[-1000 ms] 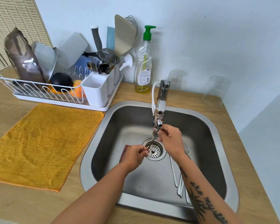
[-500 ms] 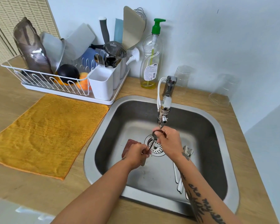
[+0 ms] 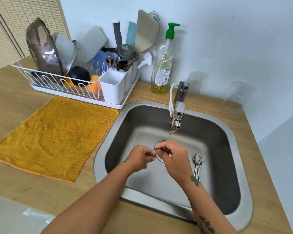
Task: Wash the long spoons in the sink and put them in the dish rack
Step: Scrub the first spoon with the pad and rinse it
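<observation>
Mustard-yellow cloth (image 3: pixel 54 135) lies flat on the wooden desk (image 3: pixel 15 102) at far left. Just behind it is the white wire dish rack (image 3: pixel 61 85), and it's crowded! A brownish see-through jug (image 3: pixel 41 48) stands tall at its left end, grey pieces lean beside that, and a black bowl (image 3: pixel 79 76) sits low in the wires next to something orange. At the rack's right end is the white cutlery holder (image 3: pixel 112 88); its rear compartments hold forks and spoons, a metal strainer (image 3: pixel 126 50), a beige spatula (image 3: pixel 146 31) and a wire whisk.

Next along is a clear soap bottle (image 3: pixel 161 65) with a green pump and yellow liquid low inside, upright by the wall. Then the tap (image 3: pixel 177 114), water running into the steel sink (image 3: pixel 98 159).

Over the drain, the left hand (image 3: pixel 140 157) and the right hand (image 3: pixel 174 157) meet. Both sets of fingers are curled, pinching one long spoon (image 3: pixel 157 150) between them under the stream. It is blurred, so I cannot tell more.

To the right, a bundle of long spoons (image 3: pixel 197 163) lies on the sink floor, bowls pointing away, beside the right wrist.

Two clear glasses (image 3: pixel 235 98) stand on the desk at the back right.
</observation>
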